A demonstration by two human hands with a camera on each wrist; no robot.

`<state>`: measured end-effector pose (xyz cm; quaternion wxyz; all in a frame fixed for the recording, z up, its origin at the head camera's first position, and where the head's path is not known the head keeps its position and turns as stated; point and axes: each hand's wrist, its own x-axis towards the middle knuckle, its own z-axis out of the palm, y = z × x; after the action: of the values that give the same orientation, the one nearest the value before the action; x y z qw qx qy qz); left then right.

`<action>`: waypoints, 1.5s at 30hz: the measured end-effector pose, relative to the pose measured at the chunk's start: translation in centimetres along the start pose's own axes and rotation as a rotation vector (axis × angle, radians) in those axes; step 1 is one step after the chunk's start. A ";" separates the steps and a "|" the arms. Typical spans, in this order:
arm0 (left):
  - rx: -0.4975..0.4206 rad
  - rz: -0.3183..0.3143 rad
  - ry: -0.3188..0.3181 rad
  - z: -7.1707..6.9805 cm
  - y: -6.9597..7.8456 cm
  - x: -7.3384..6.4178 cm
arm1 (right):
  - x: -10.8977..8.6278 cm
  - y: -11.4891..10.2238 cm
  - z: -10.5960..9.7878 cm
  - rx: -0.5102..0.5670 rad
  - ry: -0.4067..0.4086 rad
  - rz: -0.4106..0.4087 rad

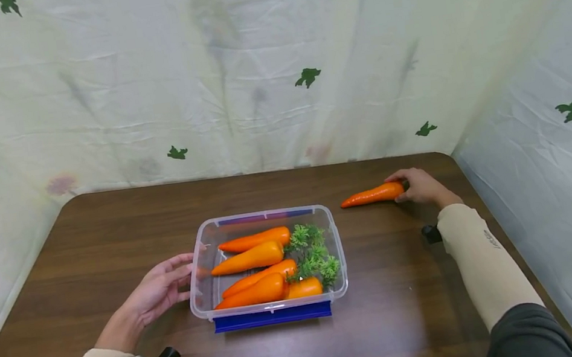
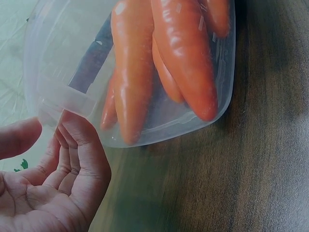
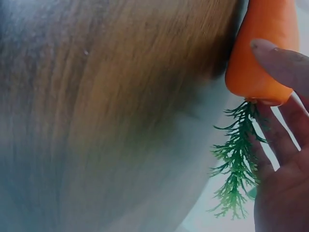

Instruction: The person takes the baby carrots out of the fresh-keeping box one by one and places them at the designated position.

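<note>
- Head view: the right hand (image 1: 421, 187) is gripping a single carrot (image 1: 372, 194) by its thick end, near the far right part of the surface (image 1: 381, 311).
- Head view: a clear box (image 1: 205, 290) is standing to the left of that carrot, well apart from it, with a blue latch (image 1: 272, 317) showing along its near side. Five other carrots (image 1: 248, 258) are lying inside, their green leaves (image 1: 323, 268) gathering at the right.
- Head view: the left hand (image 1: 161, 287) is reaching to the box's left side.
- Left wrist view: the left fingers (image 2: 89, 154) are bending at the clear side flap (image 2: 72, 99); the thumb is standing apart, pinching nothing.
- Right wrist view: the right fingers (image 3: 280, 140) and thumb are closing round the gripped carrot, whose feathery top (image 3: 236, 164) is hanging beside the palm.
</note>
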<state>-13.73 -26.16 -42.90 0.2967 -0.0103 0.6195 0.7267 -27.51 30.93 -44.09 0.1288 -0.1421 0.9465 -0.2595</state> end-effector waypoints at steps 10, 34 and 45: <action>0.000 0.005 -0.008 0.0 0.0 0.1 | -0.6 1.1 0.2 0.100 0.040 0.004; -0.019 0.001 -0.033 -0.3 -0.1 0.0 | -2.1 1.9 -0.2 0.135 0.037 0.063; -0.030 -0.006 -0.022 -0.3 -0.1 0.0 | -2.3 1.5 -0.5 0.172 0.018 0.094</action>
<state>-13.83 -26.41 -43.06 0.3056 -0.0086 0.6051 0.7351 -25.86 33.15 -44.05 0.1443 -0.0836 0.9275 -0.3345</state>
